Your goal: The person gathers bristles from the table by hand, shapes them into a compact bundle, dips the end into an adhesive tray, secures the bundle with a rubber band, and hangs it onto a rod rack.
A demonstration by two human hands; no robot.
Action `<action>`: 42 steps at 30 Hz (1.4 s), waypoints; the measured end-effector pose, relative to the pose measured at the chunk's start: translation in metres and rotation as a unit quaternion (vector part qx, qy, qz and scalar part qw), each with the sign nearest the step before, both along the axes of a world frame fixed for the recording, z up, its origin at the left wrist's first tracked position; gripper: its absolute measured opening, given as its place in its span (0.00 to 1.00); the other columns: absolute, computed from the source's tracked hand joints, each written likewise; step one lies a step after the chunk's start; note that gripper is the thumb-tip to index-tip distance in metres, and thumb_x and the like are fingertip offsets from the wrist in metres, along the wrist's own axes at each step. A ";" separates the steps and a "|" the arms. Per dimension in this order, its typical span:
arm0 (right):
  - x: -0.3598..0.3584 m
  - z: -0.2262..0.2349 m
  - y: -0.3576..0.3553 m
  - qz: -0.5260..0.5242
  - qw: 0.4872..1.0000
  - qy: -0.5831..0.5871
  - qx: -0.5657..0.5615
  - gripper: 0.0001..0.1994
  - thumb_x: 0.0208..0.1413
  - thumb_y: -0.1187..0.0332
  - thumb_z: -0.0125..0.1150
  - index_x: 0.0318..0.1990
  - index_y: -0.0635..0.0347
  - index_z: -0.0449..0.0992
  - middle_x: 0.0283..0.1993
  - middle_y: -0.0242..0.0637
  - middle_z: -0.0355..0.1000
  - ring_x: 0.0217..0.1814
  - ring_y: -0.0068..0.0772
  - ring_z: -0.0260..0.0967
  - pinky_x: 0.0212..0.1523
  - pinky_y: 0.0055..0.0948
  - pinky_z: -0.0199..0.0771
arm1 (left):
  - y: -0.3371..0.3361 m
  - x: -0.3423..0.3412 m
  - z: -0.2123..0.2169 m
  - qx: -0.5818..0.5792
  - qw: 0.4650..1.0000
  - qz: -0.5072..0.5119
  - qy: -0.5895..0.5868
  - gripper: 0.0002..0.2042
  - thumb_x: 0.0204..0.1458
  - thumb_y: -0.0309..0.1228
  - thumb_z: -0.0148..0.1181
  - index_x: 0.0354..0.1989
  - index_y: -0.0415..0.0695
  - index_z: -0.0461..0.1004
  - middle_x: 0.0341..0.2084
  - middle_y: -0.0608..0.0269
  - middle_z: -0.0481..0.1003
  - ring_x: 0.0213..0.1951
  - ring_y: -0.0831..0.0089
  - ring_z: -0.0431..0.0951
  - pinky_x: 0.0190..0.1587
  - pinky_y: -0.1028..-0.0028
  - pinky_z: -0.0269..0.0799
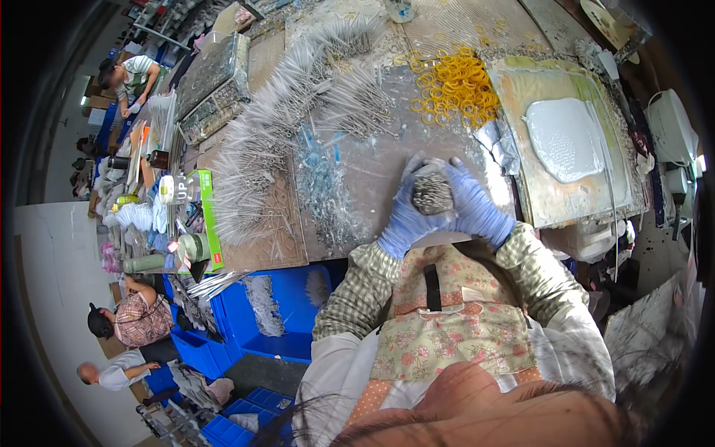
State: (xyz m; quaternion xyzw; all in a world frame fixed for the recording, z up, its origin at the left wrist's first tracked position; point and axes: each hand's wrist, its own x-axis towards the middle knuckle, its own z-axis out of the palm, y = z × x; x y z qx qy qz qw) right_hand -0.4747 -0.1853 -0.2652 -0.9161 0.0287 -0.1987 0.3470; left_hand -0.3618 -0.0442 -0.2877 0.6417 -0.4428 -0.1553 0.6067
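Observation:
Near the table's front edge, my left hand [403, 212] and my right hand [480, 205], both in blue gloves, close round a tight bundle of thin rods [433, 195] from opposite sides. The grey, speckled rod ends face up between my palms; the bundle's lower part is hidden. Beyond my hands lies a loose heap of yellow rubber bands [458, 86]. To the left, many thin pale rods [261, 141] are spread in a long curved row, with a smaller group of rods [357, 103] beside it.
At the right sits a stained board [547, 207] bearing a pool of whitish paste [566, 138]. A crumpled grey cloth [500, 147] lies by its left edge. A green box [210, 223] stands at the table's left end, above blue crates [246, 298]. Several people are farther left.

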 end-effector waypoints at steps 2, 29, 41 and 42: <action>0.004 -0.012 0.001 0.026 0.994 0.012 0.105 0.43 0.41 0.53 0.79 0.65 0.57 0.66 0.62 0.50 0.70 0.65 0.55 0.68 0.68 0.42 0.66 | 0.004 0.000 -0.017 -0.008 0.995 -0.034 0.088 0.49 0.36 0.44 0.83 0.67 0.39 0.61 0.63 0.53 0.67 0.65 0.64 0.68 0.67 0.66 0.66; -0.001 0.016 0.001 -0.028 0.995 0.001 0.096 0.51 0.38 0.46 0.81 0.69 0.57 0.62 0.64 0.47 0.69 0.70 0.52 0.65 0.77 0.53 0.50 | 0.015 0.017 0.044 -0.019 0.987 -0.109 0.112 0.50 0.40 0.38 0.83 0.70 0.40 0.57 0.59 0.54 0.73 0.61 0.63 0.74 0.65 0.67 0.70; 0.003 0.027 -0.010 0.185 0.940 0.147 0.247 0.50 0.35 0.46 0.83 0.67 0.56 0.65 0.62 0.51 0.68 0.66 0.56 0.64 0.70 0.45 0.62 | 0.023 0.022 0.051 0.008 0.925 -0.189 0.330 0.47 0.42 0.39 0.82 0.69 0.37 0.60 0.63 0.49 0.69 0.62 0.61 0.73 0.62 0.65 0.75; 0.004 0.040 -0.007 0.168 0.952 0.149 0.207 0.51 0.33 0.45 0.83 0.66 0.56 0.66 0.62 0.50 0.68 0.67 0.57 0.64 0.72 0.46 0.60 | 0.028 0.024 0.043 0.001 0.937 -0.170 0.306 0.46 0.41 0.38 0.82 0.67 0.38 0.62 0.60 0.49 0.72 0.59 0.60 0.76 0.60 0.64 0.77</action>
